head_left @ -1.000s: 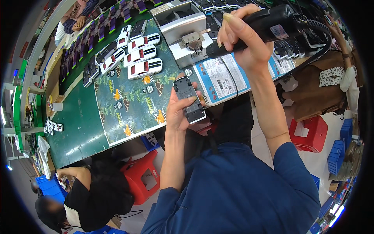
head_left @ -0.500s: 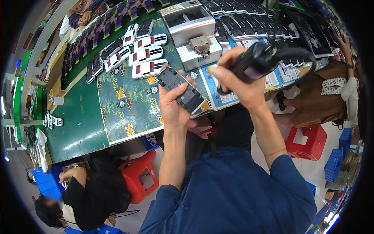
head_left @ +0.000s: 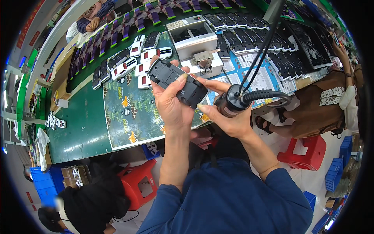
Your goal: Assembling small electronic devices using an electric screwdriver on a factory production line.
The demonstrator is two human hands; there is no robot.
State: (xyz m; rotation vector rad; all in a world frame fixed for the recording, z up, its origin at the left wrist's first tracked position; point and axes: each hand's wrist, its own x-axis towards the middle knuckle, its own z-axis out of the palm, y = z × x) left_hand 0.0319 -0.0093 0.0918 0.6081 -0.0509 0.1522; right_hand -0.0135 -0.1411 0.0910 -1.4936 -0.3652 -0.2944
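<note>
My left hand (head_left: pixel 173 105) is wrapped round a toy car (head_left: pixel 165 75), its black underside turned up and its wheels showing. The thumb presses on that underside. In my right hand (head_left: pixel 238 124) is a black corded electric screwdriver (head_left: pixel 230 102), tilted, with its cables running up and to the right. The right fingertips reach the car's near right end, by its wheels; the driver's tip is hidden. Left of and beyond my left hand, several white toy cars (head_left: pixel 124 69) with dark stripes stand on a printed sheet (head_left: pixel 136 113).
A metal box machine (head_left: pixel 196 43) stands behind my hands. To its right lie rows of upturned cars with black undersides (head_left: pixel 237 41). Purple and green parts (head_left: pixel 138 21) line the far side. Co-workers sit nearby, and red stools (head_left: pixel 137 185) stand below the green table (head_left: pixel 78 136).
My right hand has brought the screwdriver down and left from above the table to the toy car. The car has turned in my left hand, and its wheels now show.
</note>
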